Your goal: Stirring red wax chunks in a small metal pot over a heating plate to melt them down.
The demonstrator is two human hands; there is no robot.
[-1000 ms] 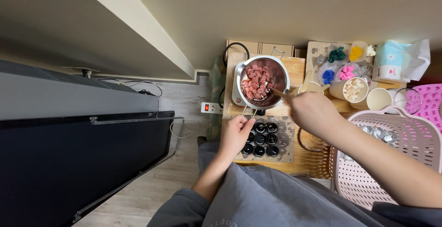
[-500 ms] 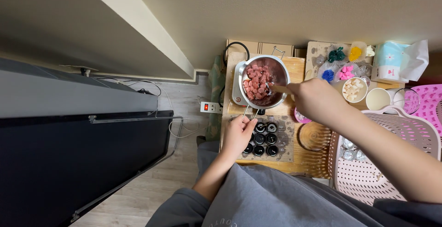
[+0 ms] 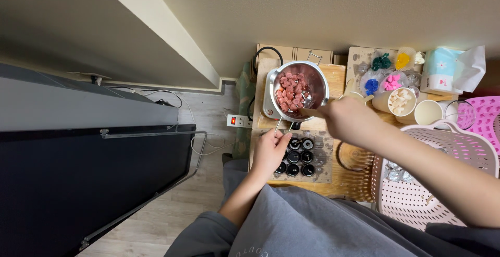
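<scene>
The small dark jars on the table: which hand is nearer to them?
Left. The left hand rests beside the small dark jars, at their left edge. The right hand is farther up, holding a wooden stick in the pot.

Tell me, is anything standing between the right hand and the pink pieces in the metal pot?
Nothing visible blocks it. The right hand holds a wooden stirring stick that reaches over the rim into the round metal pot of pink pieces.

Your pot (image 3: 298, 91) is sitting at the far left of the table (image 3: 333, 181), chunks (image 3: 290, 91) lying in it. Just nearer you, small jars (image 3: 298, 157) are standing beside your left hand (image 3: 269, 152). A basket (image 3: 442, 179) is lying near right, cups (image 3: 402, 101) standing behind it.
</scene>
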